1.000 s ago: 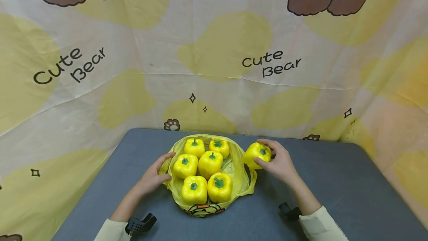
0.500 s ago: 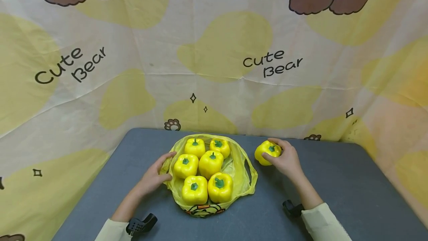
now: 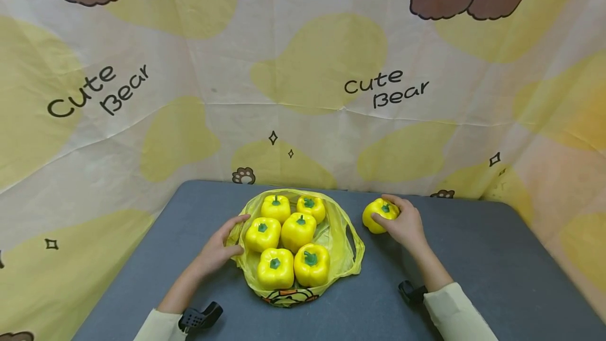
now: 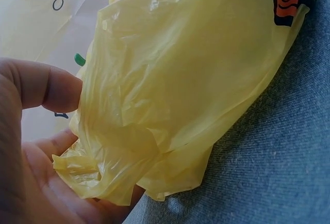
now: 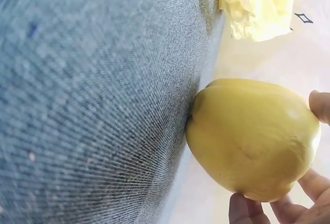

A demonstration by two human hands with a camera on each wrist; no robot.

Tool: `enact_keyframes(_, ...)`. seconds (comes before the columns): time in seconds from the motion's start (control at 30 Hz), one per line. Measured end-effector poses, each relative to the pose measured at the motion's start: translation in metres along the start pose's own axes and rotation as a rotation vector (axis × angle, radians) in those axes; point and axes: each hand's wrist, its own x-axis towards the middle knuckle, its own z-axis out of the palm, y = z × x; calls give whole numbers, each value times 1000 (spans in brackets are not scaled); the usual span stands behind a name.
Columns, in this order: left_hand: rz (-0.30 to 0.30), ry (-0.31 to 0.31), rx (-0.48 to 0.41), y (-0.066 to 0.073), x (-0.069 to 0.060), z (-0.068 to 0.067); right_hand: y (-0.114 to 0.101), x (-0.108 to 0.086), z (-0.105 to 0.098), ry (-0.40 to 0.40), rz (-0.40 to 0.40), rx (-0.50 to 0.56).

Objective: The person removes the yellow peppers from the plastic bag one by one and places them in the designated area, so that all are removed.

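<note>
A yellow plastic bag (image 3: 335,241) lies wide open on the table, with several yellow bell peppers (image 3: 298,232) inside, their green stems showing. My left hand (image 3: 219,246) holds the bag's left rim; in the left wrist view the thumb lies against the plastic (image 4: 154,79) and the other fingers are partly hidden behind it. To the right of the bag, my right hand (image 3: 405,222) grips another yellow bell pepper (image 3: 377,216) between thumb and fingers. Seen from the right wrist, this pepper (image 5: 252,136) sits against the tabletop, apart from the bag.
The table (image 3: 473,257) is covered in blue-grey cloth. A patterned curtain (image 3: 303,67) hangs behind its far edge. Dark wrist cameras (image 3: 201,317) are strapped under both forearms. The bag's handle loop (image 3: 351,243) stands on its right side, facing the right hand.
My right hand has carried its bell pepper right, away from the bag's edge, and lowered it to the table. The left hand and the bag have hardly moved.
</note>
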Motion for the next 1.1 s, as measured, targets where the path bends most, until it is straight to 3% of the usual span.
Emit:
enact_keyframes(0.63, 12, 8, 39, -7, 2, 0, -11, -10, -4, -2, -16, -19)
enact_keyframes(1.1, 24, 19, 49, -3, 1, 1, -35, -38, -15, 92, -175, 15)
